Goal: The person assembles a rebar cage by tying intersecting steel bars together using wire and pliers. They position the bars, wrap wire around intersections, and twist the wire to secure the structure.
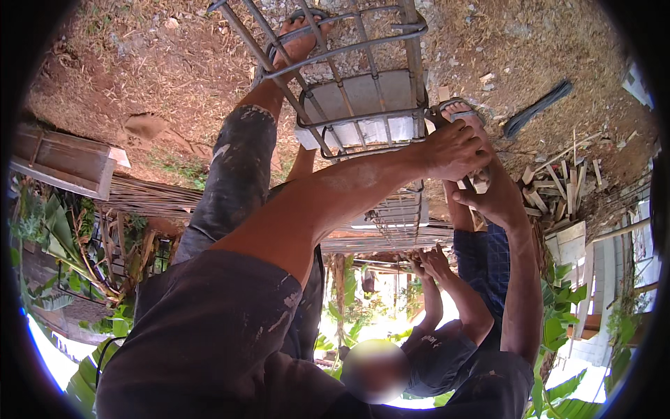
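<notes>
A cage of steel reinforcing bars (373,84) with bent rectangular stirrups runs down the upper middle of the head view. Beside its right edge is my left hand (457,150), fingers curled into a fist; what it grips is hidden. Just below, almost touching it, my right hand (492,195) curves with its thumb out, and its other fingers are mostly covered. A dark, narrow piece shows between the two hands, too little of it to name. Under the cage stands a grey block with a pale face (359,105).
Sandalled feet stand on dry, straw-strewn soil. A dark wire bundle (536,108) and scrap wood (565,185) lie at right, a wooden trough (63,160) at left. Long thin bars (150,199) stretch across. Another person, appearing upside down, has hands (433,265) at the cage's far end.
</notes>
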Demonstrator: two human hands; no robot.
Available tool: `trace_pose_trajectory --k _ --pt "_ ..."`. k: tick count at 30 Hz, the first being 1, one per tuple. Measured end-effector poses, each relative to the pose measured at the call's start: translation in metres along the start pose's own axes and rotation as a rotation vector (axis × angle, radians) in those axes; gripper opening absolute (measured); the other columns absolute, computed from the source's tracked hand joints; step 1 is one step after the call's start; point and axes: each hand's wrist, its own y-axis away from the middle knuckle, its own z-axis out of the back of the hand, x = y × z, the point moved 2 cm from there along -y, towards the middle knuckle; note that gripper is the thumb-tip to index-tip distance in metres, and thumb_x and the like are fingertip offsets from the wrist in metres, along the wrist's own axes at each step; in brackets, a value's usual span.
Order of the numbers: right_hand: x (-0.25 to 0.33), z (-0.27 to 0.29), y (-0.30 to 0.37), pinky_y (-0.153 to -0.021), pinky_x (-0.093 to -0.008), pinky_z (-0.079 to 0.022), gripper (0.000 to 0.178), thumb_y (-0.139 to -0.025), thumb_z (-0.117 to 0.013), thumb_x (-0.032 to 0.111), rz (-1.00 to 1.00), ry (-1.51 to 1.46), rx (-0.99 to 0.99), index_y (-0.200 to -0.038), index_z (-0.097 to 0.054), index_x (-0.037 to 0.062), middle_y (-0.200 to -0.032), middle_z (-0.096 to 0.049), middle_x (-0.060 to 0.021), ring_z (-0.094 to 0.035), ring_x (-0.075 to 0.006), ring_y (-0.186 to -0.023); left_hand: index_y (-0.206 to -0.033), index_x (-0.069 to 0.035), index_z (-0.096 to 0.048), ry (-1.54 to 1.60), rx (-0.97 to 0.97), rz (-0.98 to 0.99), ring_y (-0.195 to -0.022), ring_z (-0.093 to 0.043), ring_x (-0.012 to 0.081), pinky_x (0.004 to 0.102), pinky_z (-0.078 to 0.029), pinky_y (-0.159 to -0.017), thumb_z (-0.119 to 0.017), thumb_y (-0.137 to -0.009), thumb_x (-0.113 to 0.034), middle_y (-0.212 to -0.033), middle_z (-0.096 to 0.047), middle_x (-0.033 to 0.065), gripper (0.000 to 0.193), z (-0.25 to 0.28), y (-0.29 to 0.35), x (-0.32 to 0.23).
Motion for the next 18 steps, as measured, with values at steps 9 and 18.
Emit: trace_pose_trajectory --k 9,18 --pt "0.017 0.037 -0.009 -0.083 -0.0478 -0.051 0.035 -0.082 -0.065 0.017 -0.295 0.498 -0.002 -0.112 -0.050 0.0058 -0.100 -0.063 -0.0183 -0.063 -0.0377 -0.098 -0.099 -0.012 -0.069 0.138 0.253 0.242 -0.074 -0.068 0.0277 0.0395 -0.052 -0.064 -0.076 -0.061 -0.028 -0.079 -0.068 0.0106 0.042 0.002 -0.032 0.001" --pt "-0.032 -0.027 -0.003 -0.063 -0.0353 -0.050 0.030 -0.075 -0.070 0.018 -0.064 -0.026 0.025 -0.097 -0.061 -0.0013 -0.086 -0.068 -0.0168 -0.068 -0.0256 -0.076 -0.081 -0.010 -0.071 0.279 0.734 0.019 -0.076 -0.070 0.0299 0.0426 -0.053 -0.061 -0.068 -0.069 -0.022 -0.076 -0.070 0.0121 0.018 0.008 -0.034 0.004"
